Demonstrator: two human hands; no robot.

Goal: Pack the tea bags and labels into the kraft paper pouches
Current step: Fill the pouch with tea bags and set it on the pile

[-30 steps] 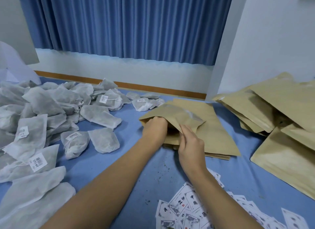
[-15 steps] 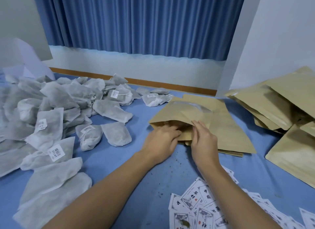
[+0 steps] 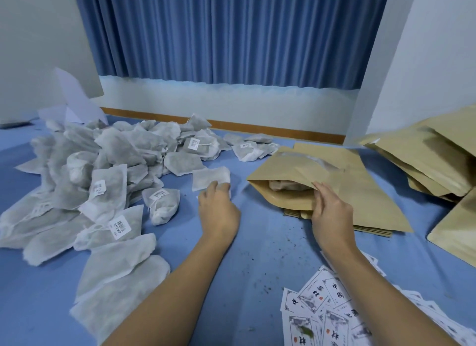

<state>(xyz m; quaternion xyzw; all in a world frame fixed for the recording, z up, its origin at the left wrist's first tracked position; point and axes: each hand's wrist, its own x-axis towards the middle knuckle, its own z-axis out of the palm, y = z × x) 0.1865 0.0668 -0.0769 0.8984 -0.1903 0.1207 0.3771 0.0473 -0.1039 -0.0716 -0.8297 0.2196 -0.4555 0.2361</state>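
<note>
On the blue sheet (image 3: 257, 245), at its middle, the pouch (image 3: 291, 173) lies on a stack of flat pouches (image 3: 373, 206) with its mouth facing the person, and a tea bag (image 3: 288, 185) now shows inside that mouth. Half a second ago the left hand (image 3: 219, 213) was at the opening. It has since drawn out and gone over to a loose tea bag (image 3: 210, 178) lying just left of the pouch, where its fingers curl over the near edge and seem to grip it. The right hand (image 3: 332, 211) has stayed where it was, thumb and fingers pinched on the upper lip of the pouch so that the mouth gapes. So one bag is in, and I judge the next is about to be lifted and fed in the same way. No label has gone in that I can see, so this pouch is not yet finished. The pile of tea bags (image 3: 103, 165) spreads away to the left, the labels (image 3: 334, 309) lie fanned by the right forearm, and bulging pouches (image 3: 425, 160) are heaped at the far right.
</note>
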